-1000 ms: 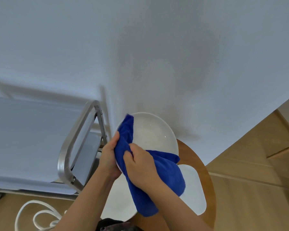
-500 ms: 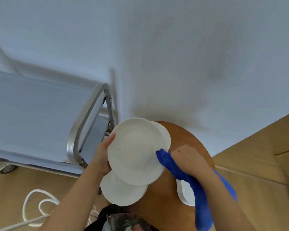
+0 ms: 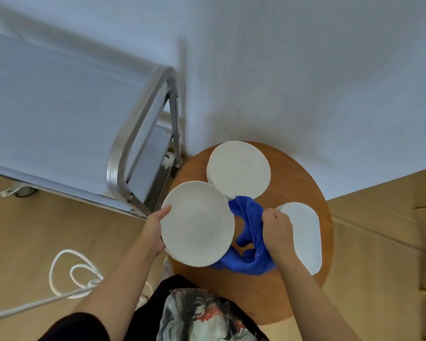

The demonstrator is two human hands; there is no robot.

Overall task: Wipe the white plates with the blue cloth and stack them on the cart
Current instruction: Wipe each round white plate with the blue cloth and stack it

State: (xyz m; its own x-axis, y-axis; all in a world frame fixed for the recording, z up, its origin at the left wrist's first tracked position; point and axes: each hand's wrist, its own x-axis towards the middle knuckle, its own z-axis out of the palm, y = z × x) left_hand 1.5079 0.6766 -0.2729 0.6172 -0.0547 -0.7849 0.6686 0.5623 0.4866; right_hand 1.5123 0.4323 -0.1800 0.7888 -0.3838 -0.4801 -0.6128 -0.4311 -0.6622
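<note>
L hand [image 3: 155, 230] gripped the plate [image 3: 197, 223] by its left rim, thumb over the top edge, fingers under and out of sight; plate held about level, above the near-left edge of the round table [image 3: 293, 296], just right of the cart [image 3: 59, 114]. R hand [image 3: 276, 228] was closed in a fist round the bunched cloth [image 3: 250, 242], which lay on the table beside the plate, one fold running under the plate's right rim. Cloth off the plate face, so wiping of this 1 looked done; step in hand prob. the carry to the cart. Next move, as judged: swing plate left past the cart handle [image 3: 133, 134], clear of the steel bar, and set it flat on the top shelf w/o knocking the rim; R hand could keep the cloth ready for the 2nd plate [image 3: 239, 168], at the far side of the table, or the 3rd plate [image 3: 303, 235], at the right. Hard to tell: whether any plates already stood on the cart, since none showed on the visible shelf but its left part ran out of frame; whether the held plate's underside was wiped; 3rd plate partly covered by the R wrist, shape stretched by the lens. Lower shelf mostly hidden behind the handle. White cable [image 3: 71, 276] coiled on the floor, near left.
</note>
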